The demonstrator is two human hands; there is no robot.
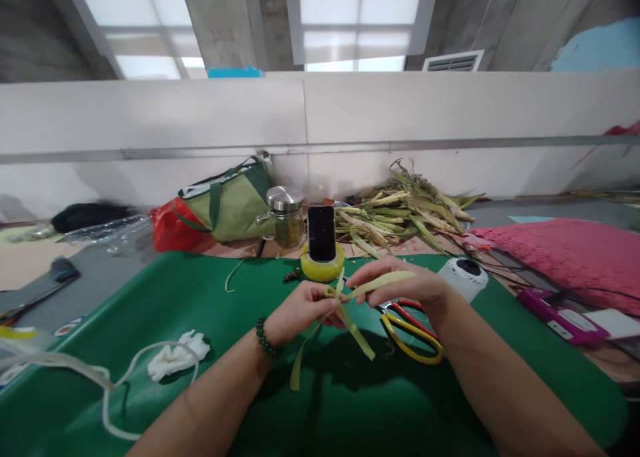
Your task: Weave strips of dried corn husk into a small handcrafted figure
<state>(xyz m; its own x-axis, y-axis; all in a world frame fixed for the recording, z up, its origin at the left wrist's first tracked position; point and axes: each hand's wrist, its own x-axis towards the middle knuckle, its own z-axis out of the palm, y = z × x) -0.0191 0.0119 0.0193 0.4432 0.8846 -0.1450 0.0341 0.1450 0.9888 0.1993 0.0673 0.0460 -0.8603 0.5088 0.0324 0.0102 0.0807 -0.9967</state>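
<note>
My left hand (311, 303), with a dark green bead bracelet (267, 339) on the wrist, pinches the small crossing of several pale green leaf strips (357, 333) between thumb and fingers. One strip end hangs down below the hand and another slants toward the right. My right hand (397, 282) is closed at the fingertips on a broader leaf strip (383, 282) that runs from the crossing across its fingers. Under the right wrist lie scissors (413, 340) with red and yellow handles, partly hidden by the hand.
Behind the hands a phone (321, 233) leans upright on a yellow round holder (323, 267). Farther back are a glass mug (287, 223), a green bag (235, 207) and a leaf pile (405, 210). A white roll (463, 277) stands right; crumpled tissue (179, 355) and a white cable (106, 403) lie left.
</note>
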